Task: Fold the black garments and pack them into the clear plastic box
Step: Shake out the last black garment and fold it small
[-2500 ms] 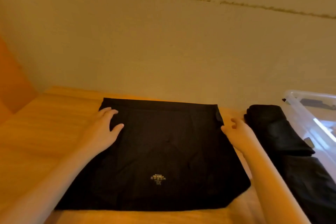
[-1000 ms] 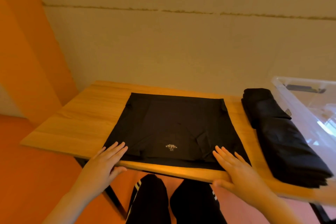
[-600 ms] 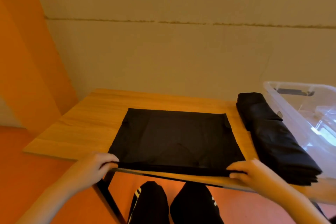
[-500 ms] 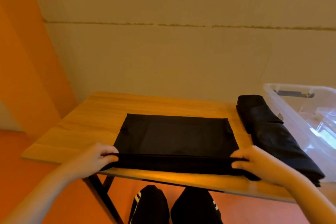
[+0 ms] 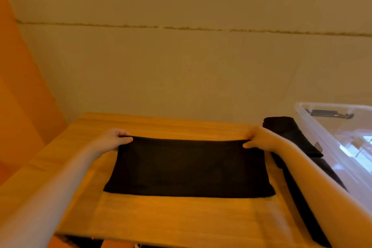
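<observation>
Toward the far edge of the tabletop (image 5: 181,219), both sets of fingers are curled over the upper hem of the black garment (image 5: 189,169). The left hand (image 5: 112,141) pinches the far left corner, thumb on the near side and fingers wrapped over the top; the right hand (image 5: 259,140) pinches the far right corner in the same way. The hem is drawn fairly taut between them, with a slight sag in the middle.

Below the hands the cloth lies flat as a wide band across the middle of the tabletop, its near fold running parallel to the near edge and set well back from it. It looks thin, soft and light, with no stiffness of its own: it should drape and slump wherever it is unsupported, and a doubled layer may slide over the one beneath. The corners look like the sensible places to grip, so the edge stays straight, with the next crease pressed flat by the palms.

Near the right edge lies a stack of folded black garments (image 5: 291,137), just beside the right wrist, and beyond it, partly out of view, stands the clear plastic box (image 5: 322,125), open at the top.
</observation>
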A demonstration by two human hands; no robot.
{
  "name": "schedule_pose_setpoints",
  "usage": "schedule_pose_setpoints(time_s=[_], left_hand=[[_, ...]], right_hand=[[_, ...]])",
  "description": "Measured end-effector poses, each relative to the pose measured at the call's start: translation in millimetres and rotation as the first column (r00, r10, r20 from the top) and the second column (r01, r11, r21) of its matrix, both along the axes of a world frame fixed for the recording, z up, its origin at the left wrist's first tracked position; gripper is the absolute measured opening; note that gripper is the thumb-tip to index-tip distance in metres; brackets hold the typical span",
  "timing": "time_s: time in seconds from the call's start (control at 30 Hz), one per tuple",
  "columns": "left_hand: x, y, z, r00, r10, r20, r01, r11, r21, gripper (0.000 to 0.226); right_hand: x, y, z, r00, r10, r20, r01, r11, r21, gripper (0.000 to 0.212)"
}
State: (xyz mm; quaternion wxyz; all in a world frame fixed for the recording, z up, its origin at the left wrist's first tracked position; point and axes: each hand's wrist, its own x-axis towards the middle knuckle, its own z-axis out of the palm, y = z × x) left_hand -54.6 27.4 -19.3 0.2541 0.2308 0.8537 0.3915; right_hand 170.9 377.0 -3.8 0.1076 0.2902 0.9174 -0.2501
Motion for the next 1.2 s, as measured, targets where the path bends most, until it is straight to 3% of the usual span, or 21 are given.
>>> schedule_pose_setpoints(time_s=[0.1,0.2,0.33,0.47,0.6,0.73,1.0,1.2], left_hand=[[-8.7,10.4,-33.5,0.992,0.125,-0.002,-0.125,0.992,0.016,0.009],[-15.9,10.5,-51.7,0.97,0.244,0.004,-0.244,0.965,0.095,0.014],[-23.9,12.5,-61.6,0.937,0.347,-0.047,-0.336,0.928,0.159,0.012],[-26.6,17.1,-80.1,0.876,0.435,-0.209,-0.404,0.898,0.174,0.01],[-28.9,21.2,-85.0,0.836,0.469,-0.287,-0.44,0.883,0.161,0.017],[-36.4,22.2,-86.8,0.821,0.485,-0.3,-0.455,0.874,0.167,0.014],[-46.1,20.9,-86.8,0.856,0.482,-0.186,-0.464,0.876,0.133,0.011],[-27.6,30.4,-86.8,0.759,0.456,-0.464,-0.401,0.89,0.218,0.007]], right_hand=[[-13.3,11.9,-34.1,0.989,-0.146,0.023,0.145,0.988,0.047,0.013],[-11.7,16.5,-55.8,0.953,-0.286,-0.096,0.288,0.958,0.008,0.015],[-8.6,10.7,-67.5,0.916,-0.309,-0.255,0.323,0.946,0.015,0.011],[-4.9,3.7,-84.2,0.844,-0.325,-0.426,0.389,0.918,0.07,0.013],[-3.0,0.3,-95.8,0.774,-0.317,-0.548,0.453,0.882,0.13,0.016],[-4.8,0.5,-95.4,0.766,-0.337,-0.548,0.465,0.879,0.109,0.017],[-6.9,1.2,-94.8,0.739,-0.415,-0.53,0.523,0.85,0.064,0.026],[-6.2,-0.4,-93.0,0.659,-0.377,-0.651,0.505,0.863,0.012,0.021]])
